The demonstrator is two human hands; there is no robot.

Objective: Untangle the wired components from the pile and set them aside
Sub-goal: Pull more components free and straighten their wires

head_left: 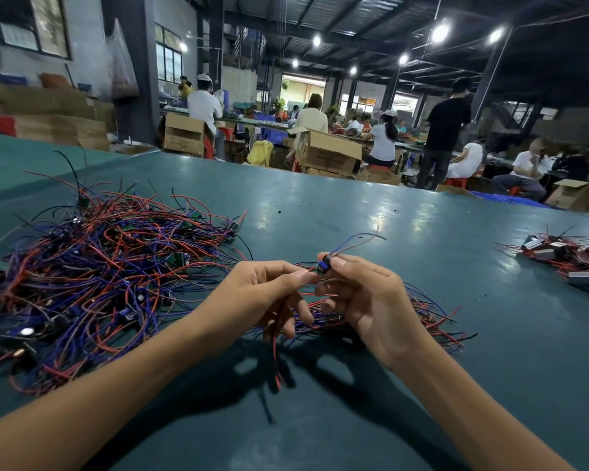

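- At your left lies the large tangled pile of red, blue and black wires with small green boards (99,266). It rests on the teal table covering (354,205), within easy reach of your left arm. In my judgement most of the task remains in it.
- Your left hand (262,294) pinches the red and black leads (276,355) between thumb and forefinger, close to the part. The lower fingers curl loosely, letting the lead ends hang toward the table, apparently so they fall free.
- The small black-and-blue wired component (323,266) is held above the table, between both hands, clear of the pile.
- Your right hand (364,297) pinches that component by thumb and forefinger. This steadies it while the opposite hand draws on the leads.
- Under and right of your hands lies a looser, flatter bundle of red and blue wires (432,314), seemingly the set-aside place.
- Far right, well apart, sits a separate heap of grey blocks with red wires (565,260).
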